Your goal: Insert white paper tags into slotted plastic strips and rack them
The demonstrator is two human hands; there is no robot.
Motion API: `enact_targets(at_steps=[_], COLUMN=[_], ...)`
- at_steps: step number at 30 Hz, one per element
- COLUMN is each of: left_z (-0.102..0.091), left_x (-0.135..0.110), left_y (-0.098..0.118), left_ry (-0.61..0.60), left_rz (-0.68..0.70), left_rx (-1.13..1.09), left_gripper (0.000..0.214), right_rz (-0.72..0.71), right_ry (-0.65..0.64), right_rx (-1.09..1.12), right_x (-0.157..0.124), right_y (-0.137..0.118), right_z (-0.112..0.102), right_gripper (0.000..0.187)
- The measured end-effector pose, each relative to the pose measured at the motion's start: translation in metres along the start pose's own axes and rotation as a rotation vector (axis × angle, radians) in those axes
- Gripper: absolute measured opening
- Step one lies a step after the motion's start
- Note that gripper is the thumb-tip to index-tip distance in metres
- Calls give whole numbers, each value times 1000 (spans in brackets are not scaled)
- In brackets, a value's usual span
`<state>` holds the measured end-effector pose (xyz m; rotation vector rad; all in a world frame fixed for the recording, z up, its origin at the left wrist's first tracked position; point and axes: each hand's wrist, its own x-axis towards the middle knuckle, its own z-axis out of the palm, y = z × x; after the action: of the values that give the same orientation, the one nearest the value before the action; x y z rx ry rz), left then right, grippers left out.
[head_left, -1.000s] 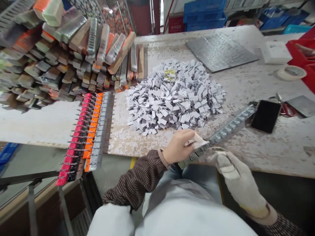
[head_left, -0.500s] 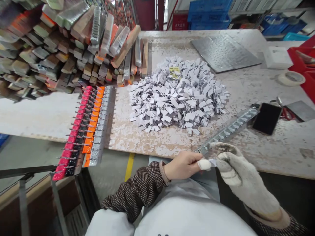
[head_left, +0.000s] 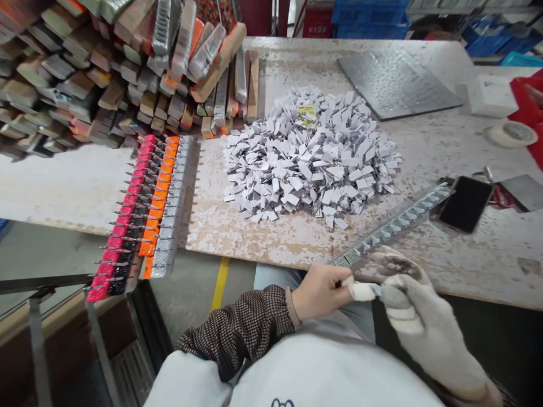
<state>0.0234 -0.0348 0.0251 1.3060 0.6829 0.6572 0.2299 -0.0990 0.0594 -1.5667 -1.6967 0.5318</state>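
My left hand (head_left: pixel 320 291) is bare, with white tape on a fingertip, and pinches a small grey piece against the near end of a long grey glittery strip (head_left: pixel 394 226). My right hand (head_left: pixel 413 308), in a soiled white knit glove, is closed round that same near end. The strip slants up and right across the table edge toward a black phone (head_left: pixel 465 204). A heap of small white folded tags (head_left: pixel 311 155) lies on the worn table (head_left: pixel 263 237) just beyond both hands.
Red, black, orange and silver glittery strips (head_left: pixel 146 209) with protruding pins overhang the table edge at left. Behind them rises a big stack of coloured blocks (head_left: pixel 119 68). A grey sheet (head_left: pixel 399 82), white box (head_left: pixel 492 93), tape roll (head_left: pixel 511 134) and scissors sit at right.
Both hands drew back toward my body along the strip, from its lower part to its near end. The white piece seen in my left hand one second ago no longer shows.
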Motion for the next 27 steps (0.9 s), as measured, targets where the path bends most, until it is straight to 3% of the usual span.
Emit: enact_targets(at_steps=[3, 6, 10, 13, 16, 19, 22, 27], left_z=[-2, -5, -14, -21, -24, -23, -23, -26], left_x=[-8, -15, -17, -14, -11, -9, -10, -9], left_y=[-3, -9, -21, -30, -37, -39, -38, -37], left_ry=[-103, -203, -64, 106, 105, 46, 31, 12], left_rz=[131, 190, 126, 99, 66, 40, 49, 49], left_rx=[168, 251, 548, 895, 1123, 1175, 1155, 1149], left_gripper=[65, 53, 28, 50, 36, 19, 21, 23], right_rz=[-192, -264, -382, -463, -489, -477, -477, -502], right_ry=[-57, -100, -30, 89, 30, -76, -182, -169], right_rx=[27, 3, -223, -587, -792, -803, -781, -734], right_x=[8, 9, 19, 30, 37, 42, 46, 52], right_y=[-12, -15, 4, 25, 35, 37, 39, 49], right_z=[8, 15, 19, 25, 33, 41, 44, 39], right_gripper=[16, 17, 12, 20, 21, 15, 8, 15])
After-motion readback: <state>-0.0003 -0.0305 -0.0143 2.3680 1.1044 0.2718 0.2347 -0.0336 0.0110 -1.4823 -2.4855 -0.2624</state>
